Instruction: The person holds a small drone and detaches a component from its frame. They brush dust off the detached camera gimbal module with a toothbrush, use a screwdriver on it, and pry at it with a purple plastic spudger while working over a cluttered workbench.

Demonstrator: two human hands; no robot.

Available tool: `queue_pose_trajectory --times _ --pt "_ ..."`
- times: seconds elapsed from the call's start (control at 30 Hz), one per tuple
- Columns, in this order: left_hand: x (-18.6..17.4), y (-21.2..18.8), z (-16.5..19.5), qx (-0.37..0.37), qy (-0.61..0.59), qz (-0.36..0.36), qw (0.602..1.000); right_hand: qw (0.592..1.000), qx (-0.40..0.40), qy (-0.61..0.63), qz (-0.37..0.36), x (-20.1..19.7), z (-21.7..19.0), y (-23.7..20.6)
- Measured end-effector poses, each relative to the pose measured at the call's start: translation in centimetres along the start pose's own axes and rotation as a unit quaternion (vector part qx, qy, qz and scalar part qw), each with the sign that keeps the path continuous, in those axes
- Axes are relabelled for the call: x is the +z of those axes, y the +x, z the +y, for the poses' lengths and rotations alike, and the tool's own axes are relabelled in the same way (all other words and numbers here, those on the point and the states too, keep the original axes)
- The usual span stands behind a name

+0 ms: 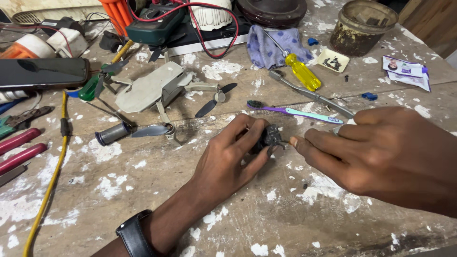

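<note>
The left hand (223,162) pinches a small black part (272,137) between closed fingers (247,131), steadying it just above the table (143,200), while the right hand (381,157), fingers closed on something unclear, meets it; a purple toothbrush (295,112) lies just beyond.

Small dark part (272,136) mostly hidden inside left hand (228,157) grip, shape unclear. Right hand (381,157) cut off at frame edge; whatever its fingertips pinch is too small to identify. Multimeter (154,21) cropped at top.
</note>
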State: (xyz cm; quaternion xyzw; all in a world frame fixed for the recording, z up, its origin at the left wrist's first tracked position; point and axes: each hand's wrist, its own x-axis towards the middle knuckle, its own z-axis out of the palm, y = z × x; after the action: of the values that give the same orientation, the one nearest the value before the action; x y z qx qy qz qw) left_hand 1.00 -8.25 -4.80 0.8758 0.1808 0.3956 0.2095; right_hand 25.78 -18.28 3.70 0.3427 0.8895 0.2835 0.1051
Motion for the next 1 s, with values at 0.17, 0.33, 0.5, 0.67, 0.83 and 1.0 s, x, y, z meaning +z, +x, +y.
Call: queue_pose_trajectory --times 0.17,0.33,0.5,0.67,0.83,1.0 --pt "0.0 0.2 0.3 0.039 0.002 0.013 0.999 0.945 0.182 0.267 -0.047 -2.1 0.8 2.0" --pt "0.0 0.0 0.3 0.025 -0.025 -0.013 0.999 0.829 0.355 0.34 -0.268 -5.5 1.4 4.8" --pt "0.7 0.2 -0.4 0.03 -0.018 -0.017 0.999 0.769 0.412 0.357 -0.335 -6.8 1.7 6.4" --pt "0.6 -0.3 -0.7 0.028 -0.019 -0.022 0.999 0.811 0.372 0.339 -0.298 -5.7 1.4 5.8" --pt "0.5 -0.2 -0.4 0.015 -0.021 -0.034 0.999 0.874 0.306 0.245 -0.288 -4.5 0.6 5.2" --pt "0.1 -0.4 -0.3 0.007 -0.016 -0.037 0.999 0.972 0.181 0.059 -0.138 -2.4 -0.1 3.9"
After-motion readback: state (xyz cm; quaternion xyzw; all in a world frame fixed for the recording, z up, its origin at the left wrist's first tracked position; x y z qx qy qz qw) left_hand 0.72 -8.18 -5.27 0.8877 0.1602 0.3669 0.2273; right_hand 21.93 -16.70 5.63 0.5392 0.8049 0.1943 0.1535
